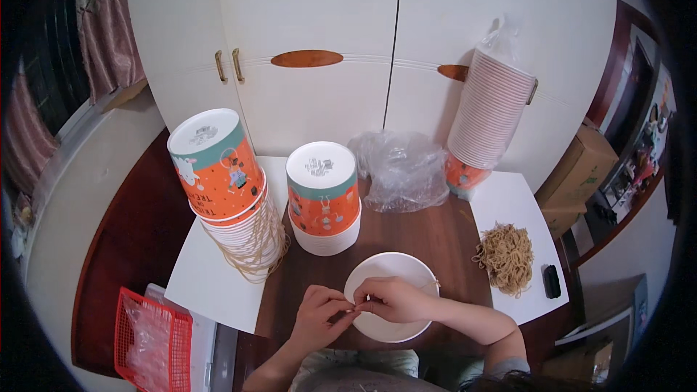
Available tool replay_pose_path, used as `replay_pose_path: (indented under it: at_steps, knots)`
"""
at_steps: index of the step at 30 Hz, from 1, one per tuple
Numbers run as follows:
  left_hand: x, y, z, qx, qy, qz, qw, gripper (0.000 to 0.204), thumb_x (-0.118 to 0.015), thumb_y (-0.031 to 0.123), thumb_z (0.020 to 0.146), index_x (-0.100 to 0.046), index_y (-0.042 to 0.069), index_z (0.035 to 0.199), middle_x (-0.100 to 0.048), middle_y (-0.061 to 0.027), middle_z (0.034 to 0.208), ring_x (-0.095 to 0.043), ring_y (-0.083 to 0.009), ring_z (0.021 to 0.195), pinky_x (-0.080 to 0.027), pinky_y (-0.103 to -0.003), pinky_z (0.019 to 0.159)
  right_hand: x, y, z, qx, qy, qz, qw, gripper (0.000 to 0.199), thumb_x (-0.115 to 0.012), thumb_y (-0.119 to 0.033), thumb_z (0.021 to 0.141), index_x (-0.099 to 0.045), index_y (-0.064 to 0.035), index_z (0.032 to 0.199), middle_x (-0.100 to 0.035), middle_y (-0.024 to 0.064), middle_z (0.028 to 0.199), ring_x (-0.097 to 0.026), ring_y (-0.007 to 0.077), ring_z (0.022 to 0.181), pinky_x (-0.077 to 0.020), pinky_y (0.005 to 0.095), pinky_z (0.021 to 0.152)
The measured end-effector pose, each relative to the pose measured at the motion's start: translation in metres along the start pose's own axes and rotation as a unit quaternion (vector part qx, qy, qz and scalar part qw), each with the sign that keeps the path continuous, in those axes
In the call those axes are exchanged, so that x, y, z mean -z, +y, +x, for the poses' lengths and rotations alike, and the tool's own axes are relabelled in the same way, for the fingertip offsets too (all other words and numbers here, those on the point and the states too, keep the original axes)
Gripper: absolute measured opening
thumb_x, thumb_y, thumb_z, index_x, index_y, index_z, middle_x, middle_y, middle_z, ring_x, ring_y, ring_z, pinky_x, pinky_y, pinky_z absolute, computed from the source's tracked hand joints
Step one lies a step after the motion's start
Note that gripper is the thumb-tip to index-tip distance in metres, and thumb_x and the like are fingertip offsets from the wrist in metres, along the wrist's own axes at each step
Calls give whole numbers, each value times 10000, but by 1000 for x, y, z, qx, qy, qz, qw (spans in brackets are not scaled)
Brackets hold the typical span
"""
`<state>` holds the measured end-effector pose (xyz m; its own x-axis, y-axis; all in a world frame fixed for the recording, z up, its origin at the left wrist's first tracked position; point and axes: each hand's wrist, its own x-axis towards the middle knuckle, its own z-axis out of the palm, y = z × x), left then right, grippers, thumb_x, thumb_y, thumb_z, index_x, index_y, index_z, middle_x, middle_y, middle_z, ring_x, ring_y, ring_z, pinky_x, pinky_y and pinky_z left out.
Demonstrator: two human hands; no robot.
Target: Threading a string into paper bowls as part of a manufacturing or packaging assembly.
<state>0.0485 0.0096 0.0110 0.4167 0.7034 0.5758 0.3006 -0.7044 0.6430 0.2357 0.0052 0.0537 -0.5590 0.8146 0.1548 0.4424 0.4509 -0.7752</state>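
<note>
A white-lined paper bucket (388,334) stands with its mouth up at the table's near edge, in front of me. My left hand (323,316) and my right hand (388,300) meet at its left rim, with fingertips pinched together. Whatever they pinch is too small to make out. On the bucket's right rim a bit of tan cord (436,285) shows. To the left, an upside-down stack of orange and green printed buckets (225,174) has loops of tan cord (254,247) draped down its side. A shorter upside-down stack (324,207) stands beside it.
A pile of tan cords (506,260) lies on the right white leaf beside a small black object (552,282). Behind are a crumpled clear plastic bag (406,170) and a tall bagged stack of buckets (486,112). A red basket (178,348) sits low left; cardboard boxes (581,167) stand right.
</note>
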Motion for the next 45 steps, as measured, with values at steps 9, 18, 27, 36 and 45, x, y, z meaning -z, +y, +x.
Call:
replay_pose_path:
  at_steps: [9, 18, 27, 36, 45]
  knots:
    - [-1, -37, -2, 33, -105, -153, 982, 132, -708, 93, 652, -622, 91, 752, -502, -51, 941, -459, -195, 917, -387, -299, 784, 11, 1, 4, -58, 38, 329, 942, 195, -565, 53, 770, -435, -48, 873, -535, 16, 793, -508, 63, 720, -414, 213, 606]
    - [3, -45, -1, -24, -192, -181, 964, 112, -663, 86, 720, -612, 85, 820, -429, -75, 1045, -424, -178, 925, -361, -280, 812, 27, -5, -2, -41, 38, 408, 911, 137, -558, 33, 787, -451, -37, 835, -535, 9, 785, -501, 46, 713, -407, 182, 626]
    - [-4, -38, 12, 263, -154, -59, 950, 277, -548, 303, 804, -551, 29, 846, -572, -79, 658, -554, -182, 554, -456, -286, 544, 16, -43, 9, -5, 6, 135, 991, 121, -622, -25, 760, -544, -34, 851, -599, 21, 734, -546, 59, 627, -433, 197, 558]
    - [66, -9, 22, 90, -99, -42, 990, 110, -544, 121, 780, -494, 35, 734, -520, -83, 626, -510, -164, 533, -415, -286, 498, -19, -90, -4, 232, -62, -119, 964, 143, -579, -138, 721, -561, -113, 861, -556, 7, 860, -563, 159, 709, -456, 257, 584]
    - [208, -19, 106, -177, 387, 337, 840, 134, -602, 92, 680, -523, 53, 781, -544, -120, 739, -553, -290, 644, -442, -335, 524, -62, -108, 80, 352, 154, -417, 824, 185, -510, -158, 668, -533, -86, 837, -517, 86, 946, -491, 178, 766, -417, 270, 677]
